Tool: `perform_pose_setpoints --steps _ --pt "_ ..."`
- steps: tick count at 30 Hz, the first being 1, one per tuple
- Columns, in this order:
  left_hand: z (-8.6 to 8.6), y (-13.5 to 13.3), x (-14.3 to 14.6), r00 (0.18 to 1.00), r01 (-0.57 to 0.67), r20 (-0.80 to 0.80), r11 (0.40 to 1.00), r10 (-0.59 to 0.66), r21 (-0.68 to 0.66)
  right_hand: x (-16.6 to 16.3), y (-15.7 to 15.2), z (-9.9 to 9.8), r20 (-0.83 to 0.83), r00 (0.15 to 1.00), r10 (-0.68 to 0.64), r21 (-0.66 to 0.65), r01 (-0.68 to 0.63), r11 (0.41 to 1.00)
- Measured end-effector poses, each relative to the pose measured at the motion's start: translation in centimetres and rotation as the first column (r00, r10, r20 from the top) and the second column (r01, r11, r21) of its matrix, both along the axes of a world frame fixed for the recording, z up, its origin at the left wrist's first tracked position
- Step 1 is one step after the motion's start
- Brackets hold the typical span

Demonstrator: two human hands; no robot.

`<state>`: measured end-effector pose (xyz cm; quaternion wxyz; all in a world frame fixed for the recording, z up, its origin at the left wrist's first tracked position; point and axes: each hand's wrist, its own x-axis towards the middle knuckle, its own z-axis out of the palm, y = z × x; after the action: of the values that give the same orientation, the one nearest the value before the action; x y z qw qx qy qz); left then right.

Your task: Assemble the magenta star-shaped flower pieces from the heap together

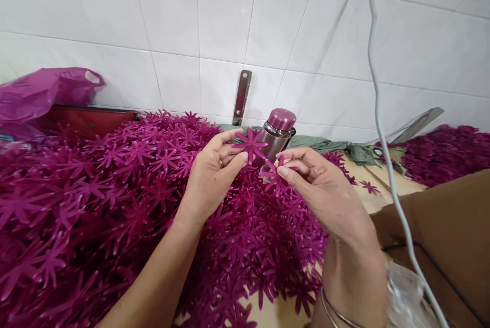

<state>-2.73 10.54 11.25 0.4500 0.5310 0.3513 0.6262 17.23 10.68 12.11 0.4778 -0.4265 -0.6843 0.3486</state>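
Between the thumb and fingers of my left hand (214, 174) is a magenta flower-shaped piece (251, 144) with several narrow petals, facing me. My right hand (325, 190) pinches a second magenta flower piece (272, 176) by its right side, a little lower and closer to me. The two pieces are near each other but look apart. Below both hands spreads a large heap of the same magenta flower pieces (141, 205). Behind the held pieces stands a thermos flask (281, 131) with a pink lid, its lower part hidden.
A white tiled wall (172, 6) rises behind. A metal strip (242, 97) leans there. At left lie a magenta plastic bag (49, 90) and a red pouch (90, 121). A grey cable (377, 93) hangs at right, before another magenta pile (447, 154).
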Motion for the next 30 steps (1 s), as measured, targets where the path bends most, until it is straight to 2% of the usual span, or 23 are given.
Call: perform_pose_setpoints --steps 5,10,12,14,17,21,25,30 --pt "0.1 0.2 -0.1 0.998 -0.048 0.039 0.999 0.047 0.018 -0.4 -0.2 0.2 0.060 0.998 -0.020 0.054 0.017 0.998" --pt "-0.2 0.5 0.0 0.997 -0.002 0.083 1.000 0.000 0.022 -0.4 -0.9 0.5 0.311 0.945 0.104 0.095 -0.139 0.986" --pt "-0.3 0.5 0.0 0.996 0.018 0.090 1.000 -0.019 0.015 -0.4 -1.0 0.6 0.338 0.936 0.097 0.115 -0.143 0.983" --pt "-0.4 0.4 0.0 0.995 0.031 0.092 1.000 -0.031 0.003 -0.4 -1.0 0.7 0.292 0.955 0.060 0.098 -0.093 0.991" --pt "-0.5 0.3 0.3 0.993 0.063 0.098 0.998 -0.061 -0.013 -0.8 -0.8 0.6 0.125 0.989 -0.085 0.120 0.070 0.990" --pt "-0.5 0.2 1.0 0.984 0.137 0.115 0.990 -0.134 -0.016 -2.0 -0.4 0.2 -0.053 0.962 -0.267 0.248 0.271 0.930" --pt "-0.7 0.0 1.8 0.971 0.185 0.159 0.982 -0.178 -0.030 -3.2 0.1 -0.2 -0.019 0.942 -0.336 0.317 0.324 0.891" --pt "-0.8 -0.2 2.0 0.972 0.185 0.159 0.980 -0.172 -0.072 -3.3 0.1 -0.3 0.064 0.933 -0.353 0.396 0.301 0.867"
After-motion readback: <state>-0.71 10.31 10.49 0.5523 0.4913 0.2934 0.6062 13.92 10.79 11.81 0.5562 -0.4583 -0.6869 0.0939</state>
